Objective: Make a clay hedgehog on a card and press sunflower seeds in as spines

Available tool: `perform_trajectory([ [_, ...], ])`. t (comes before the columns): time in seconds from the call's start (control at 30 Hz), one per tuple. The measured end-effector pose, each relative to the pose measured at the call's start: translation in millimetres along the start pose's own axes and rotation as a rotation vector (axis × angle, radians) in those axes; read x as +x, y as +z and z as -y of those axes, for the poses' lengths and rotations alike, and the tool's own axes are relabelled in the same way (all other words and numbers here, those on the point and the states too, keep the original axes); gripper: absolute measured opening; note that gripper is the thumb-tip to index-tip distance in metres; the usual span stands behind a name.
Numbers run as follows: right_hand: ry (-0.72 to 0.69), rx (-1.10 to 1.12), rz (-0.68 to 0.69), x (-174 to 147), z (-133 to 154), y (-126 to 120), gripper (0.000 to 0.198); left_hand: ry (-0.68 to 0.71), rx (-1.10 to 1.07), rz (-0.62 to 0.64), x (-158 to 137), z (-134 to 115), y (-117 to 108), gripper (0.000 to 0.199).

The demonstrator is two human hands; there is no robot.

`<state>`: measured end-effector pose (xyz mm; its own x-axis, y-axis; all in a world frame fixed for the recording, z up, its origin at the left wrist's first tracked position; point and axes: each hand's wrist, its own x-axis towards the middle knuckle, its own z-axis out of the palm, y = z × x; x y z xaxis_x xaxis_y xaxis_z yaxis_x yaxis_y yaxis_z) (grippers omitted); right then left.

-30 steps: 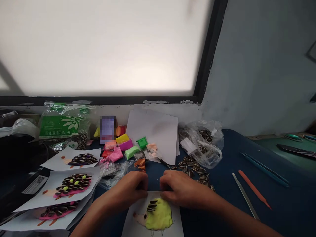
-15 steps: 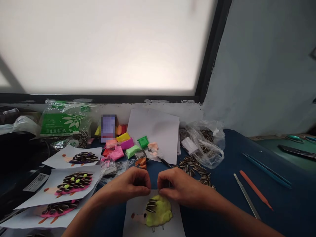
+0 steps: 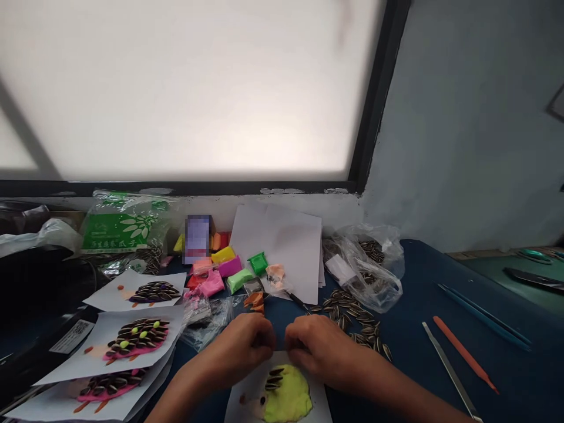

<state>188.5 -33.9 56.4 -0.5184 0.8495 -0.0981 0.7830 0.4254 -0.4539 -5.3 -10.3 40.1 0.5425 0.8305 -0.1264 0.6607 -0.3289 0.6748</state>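
A sheet of white paper [image 3: 240,405] lies before me with a hedgehog picture on it. Its body is yellow-green clay [image 3: 291,396], and several striped sunflower seeds [image 3: 274,379] are set in the upper left of it. My left hand [image 3: 251,343] is at the paper's top edge, fingers curled and closed. On the other side of a small gap, my right hand [image 3: 315,346] is bent over the top of the clay, its fingers pinched together. Whatever either hand holds is hidden by the fingers.
Finished-looking hedgehog pictures [image 3: 136,341] overlap at left. Behind are coloured clay packets [image 3: 229,267], white sheets [image 3: 282,235] and a green seed bag [image 3: 117,229]. Loose seeds [image 3: 352,317] lie near a plastic bag [image 3: 374,276]. Tweezers [image 3: 484,317] and an orange tool [image 3: 467,355] are at right.
The whole view has shifted, so the table and paper appear slightly lower. Both hands keep nearly the same place over the paper's top edge, fingers still curled.
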Motion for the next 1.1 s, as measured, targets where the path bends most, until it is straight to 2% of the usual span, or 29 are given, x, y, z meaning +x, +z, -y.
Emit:
perform_trajectory([
  [0.17,0.001,-0.059,-0.023,-0.2,-1.6,5.4,0.013,0.066,0.385,-0.422,7.6,6.2,11.7,0.026],
  [0.27,0.004,-0.067,-0.027,0.4,-1.5,6.4,0.015,0.055,0.495,-0.641,12.1,19.9,15.0,0.029],
  [0.47,0.035,-0.057,-0.024,1.8,-0.7,6.9,0.013,0.003,0.408,-0.573,12.9,36.0,13.1,0.027],
  [0.67,0.055,-0.06,-0.036,3.2,3.9,0.9,0.013,-0.007,0.231,-0.602,14.2,36.3,16.8,0.023],
  [0.8,0.051,-0.049,-0.089,11.5,3.1,-7.5,0.013,-0.036,0.222,-0.661,15.4,43.6,16.1,0.03],
  [0.9,0.054,-0.062,-0.148,24.3,-0.4,-10.9,0.014,-0.052,0.223,-0.666,15.5,46.8,14.5,0.028],
  [1.0,0.049,-0.047,-0.202,40.3,-1.4,-8.7,0.015,0.016,0.085,-0.691,16.3,43.9,15.9,0.021],
  [1.1,0.009,0.073,-0.295,55.7,1.0,-2.5,0.02,0.087,-0.131,-0.717,17.1,36.6,20.5,0.013],
])
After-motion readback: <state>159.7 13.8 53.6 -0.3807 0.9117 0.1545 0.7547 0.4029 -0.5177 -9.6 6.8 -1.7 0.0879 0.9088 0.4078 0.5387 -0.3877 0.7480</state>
